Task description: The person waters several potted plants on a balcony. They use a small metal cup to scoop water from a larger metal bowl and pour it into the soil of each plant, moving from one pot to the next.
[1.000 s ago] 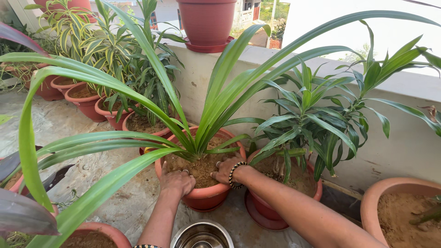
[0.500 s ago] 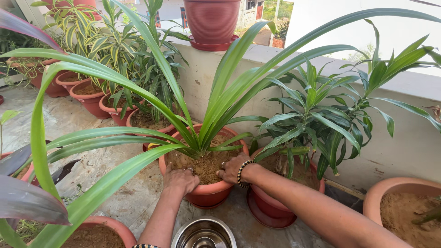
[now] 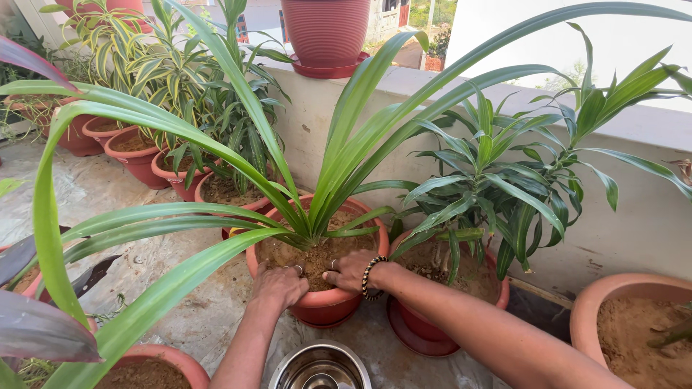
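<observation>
Both hands lie palm-down on the soil point(image 3: 317, 261) of the pot point(image 3: 322, 306), a terracotta-coloured one on the floor point(image 3: 180, 288) by the parapet wall point(image 3: 634, 216); left hand point(image 3: 277, 286) at the near-left rim, fingers loosely spread, gripping nothing, rings showing; right hand point(image 3: 351, 270) just beside it toward the middle, flat and open on the soil, beaded bracelet point(image 3: 369, 277) at the wrist; the two hands are near each other but apart. The plant point(image 3: 317, 209) rises from the pot's centre, long strap leaves arching left and right over both arms. A steel bowl point(image 3: 319, 367) sits on the floor just in front of the pot, between the forearms; a second pot point(image 3: 432, 335) with a bushier plant touches the first on the right; more potted plants line the wall at left; a ribbed red pot point(image 3: 326, 32) stands on the ledge above.
</observation>
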